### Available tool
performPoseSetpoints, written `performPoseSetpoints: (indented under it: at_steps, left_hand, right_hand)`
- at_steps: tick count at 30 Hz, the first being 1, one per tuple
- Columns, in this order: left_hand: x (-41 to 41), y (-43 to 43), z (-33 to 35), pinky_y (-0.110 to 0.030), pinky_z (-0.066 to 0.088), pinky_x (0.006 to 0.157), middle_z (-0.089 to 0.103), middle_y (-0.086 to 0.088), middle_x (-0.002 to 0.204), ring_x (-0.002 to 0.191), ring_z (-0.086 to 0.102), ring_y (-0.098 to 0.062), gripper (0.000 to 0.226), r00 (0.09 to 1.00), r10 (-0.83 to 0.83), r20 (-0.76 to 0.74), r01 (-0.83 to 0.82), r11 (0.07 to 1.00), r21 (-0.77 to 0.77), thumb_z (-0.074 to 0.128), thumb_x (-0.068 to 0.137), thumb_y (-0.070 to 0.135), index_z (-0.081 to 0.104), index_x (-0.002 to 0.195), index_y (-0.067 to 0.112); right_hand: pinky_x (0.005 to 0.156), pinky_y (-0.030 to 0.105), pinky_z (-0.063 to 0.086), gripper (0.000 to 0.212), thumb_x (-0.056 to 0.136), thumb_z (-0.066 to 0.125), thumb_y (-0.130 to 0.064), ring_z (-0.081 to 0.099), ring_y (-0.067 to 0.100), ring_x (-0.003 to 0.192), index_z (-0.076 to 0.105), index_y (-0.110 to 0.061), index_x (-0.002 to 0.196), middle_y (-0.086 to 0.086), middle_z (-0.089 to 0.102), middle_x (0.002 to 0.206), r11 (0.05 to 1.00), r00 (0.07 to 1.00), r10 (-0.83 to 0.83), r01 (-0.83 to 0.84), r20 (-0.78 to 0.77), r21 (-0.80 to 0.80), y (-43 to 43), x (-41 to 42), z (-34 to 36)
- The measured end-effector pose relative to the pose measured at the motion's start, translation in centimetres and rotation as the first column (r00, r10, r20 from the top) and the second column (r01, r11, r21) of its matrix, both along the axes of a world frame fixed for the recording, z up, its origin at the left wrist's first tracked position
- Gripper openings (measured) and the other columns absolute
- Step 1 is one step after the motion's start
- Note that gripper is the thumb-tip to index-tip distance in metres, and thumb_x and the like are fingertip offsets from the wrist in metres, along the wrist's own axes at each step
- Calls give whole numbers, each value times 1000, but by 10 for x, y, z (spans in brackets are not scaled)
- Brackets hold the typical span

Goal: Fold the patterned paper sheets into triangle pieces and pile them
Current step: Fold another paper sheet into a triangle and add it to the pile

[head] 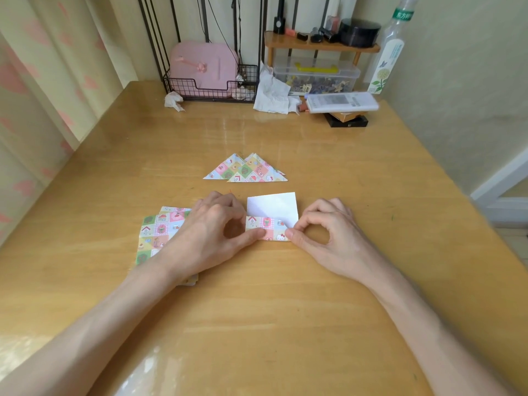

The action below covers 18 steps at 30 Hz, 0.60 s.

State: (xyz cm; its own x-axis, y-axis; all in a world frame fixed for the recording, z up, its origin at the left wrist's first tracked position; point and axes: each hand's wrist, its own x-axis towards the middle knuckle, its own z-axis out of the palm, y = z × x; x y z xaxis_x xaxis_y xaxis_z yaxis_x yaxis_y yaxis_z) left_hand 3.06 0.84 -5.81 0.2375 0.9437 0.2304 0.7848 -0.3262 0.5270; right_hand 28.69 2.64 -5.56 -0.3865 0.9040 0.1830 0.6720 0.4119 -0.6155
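the left hand [211, 230] lies with its thumb flat on the patterned flap of the half-folded sheet [271, 212] and its fingers curled at the sheet's left edge. the right hand [323, 232] pinches the sheet's near right corner between thumb and forefinger, the other fingers arched loosely. the sheet sits between the two hands on the table [257, 310], white side up, with its near edge turned over as a patterned strip.

under the left wrist and forearm lies the stack of patterned sheets [160, 232], partly covered by them. just beyond the hands, apart from the sheet, rests the pile of triangle pieces [245, 171], overlapping and points away.

at the far edge stand a wire basket [211, 87] holding a pink case [203, 65], a crumpled tissue [173, 100], rumpled white paper [271, 95], a clear plastic box [317, 77] under a small wooden shelf [320, 45] of cosmetics, and a white packet [341, 102] whose print is too blurred to read. a clear bottle [390, 50] carries a green label with chinese characters and a flower picture. a curtain [43, 81] hangs at the left.
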Motion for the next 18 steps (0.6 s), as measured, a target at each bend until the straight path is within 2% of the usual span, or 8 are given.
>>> performPoseSetpoints:
  at_steps: [3,7,11,18]
  left_hand:
    - [2,0,-1,-33,37,90,54,17,90,96,46,-12,43,999,36,20,-35,998,-47,60,81,68,55,68,28]
    - [3,-1,-1,-32,30,86,53,17,91,99,44,-11,45,996,84,20,-83,995,-61,58,77,73,59,66,29]
    - [6,-1,-1,-27,23,80,51,18,88,96,42,-10,51,992,124,34,-122,991,-50,49,76,80,56,62,31]
    - [12,-3,-3,-33,26,85,48,18,88,97,41,-13,47,975,215,-64,-214,977,18,62,80,71,53,57,32]
  right_hand:
    - [105,40,35,32,88,61,-61,45,6,110,71,-32,80,-18,58,95,1000,1000,-27,27,5,-11,0,-3,-1]
    - [104,38,33,31,89,62,-58,45,9,109,69,-31,77,-17,56,94,998,998,-61,61,21,6,0,-7,-3]
    - [96,37,34,30,91,64,-52,44,12,103,65,-28,74,-15,51,91,992,991,-110,106,73,66,-4,-14,-4]
    - [88,36,33,29,91,69,-45,43,15,101,62,-27,69,-12,49,91,979,974,-177,158,142,132,-8,-22,-4]
